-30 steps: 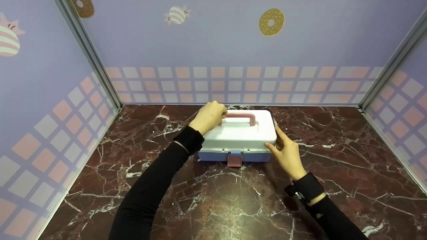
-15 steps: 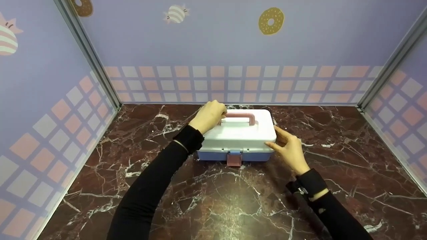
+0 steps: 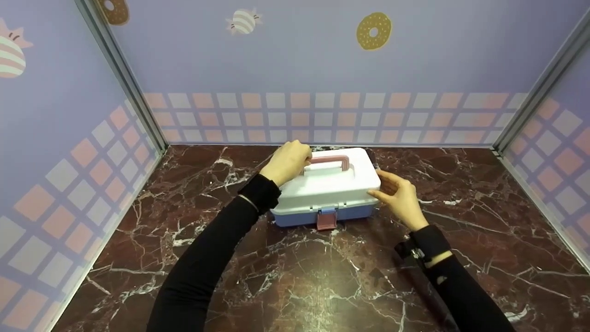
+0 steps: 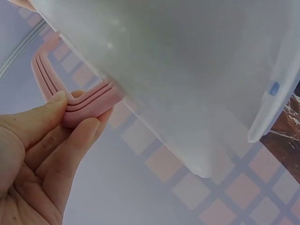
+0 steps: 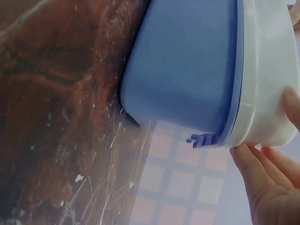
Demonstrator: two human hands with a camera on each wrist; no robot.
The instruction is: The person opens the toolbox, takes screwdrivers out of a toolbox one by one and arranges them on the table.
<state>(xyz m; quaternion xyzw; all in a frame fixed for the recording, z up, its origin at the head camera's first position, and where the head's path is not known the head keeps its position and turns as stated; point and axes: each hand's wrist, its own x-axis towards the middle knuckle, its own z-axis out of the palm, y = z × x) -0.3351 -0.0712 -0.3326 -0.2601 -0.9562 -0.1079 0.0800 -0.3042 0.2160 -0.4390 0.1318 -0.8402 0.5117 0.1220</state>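
Note:
A toolbox with a white lid (image 3: pixel 332 184) and blue base (image 3: pixel 295 218) stands at the back middle of the table, slightly turned. The left hand (image 3: pixel 288 161) pinches the left end of the pink carrying handle (image 3: pixel 339 159); the left wrist view shows thumb and fingers on that handle (image 4: pixel 89 105). At the lid's right end, the right hand (image 3: pixel 401 196) holds on with its thumb on the lid and its other fingers toward the back corner. The right wrist view shows the fingers (image 5: pixel 255 171) touching the lid's edge. A pink latch (image 3: pixel 327 220) hangs down in front.
The toolbox stands on a dark red marbled table (image 3: pixel 313 276). Close behind it rises a lilac back wall (image 3: pixel 295 60) with pink and white squares. Side walls with grey metal corner posts (image 3: pixel 124 74) bound the table left and right.
The toolbox has turned a little, its right end shifting away toward the back wall and its front left corner toward the viewer. The right hand has moved slightly back with it.

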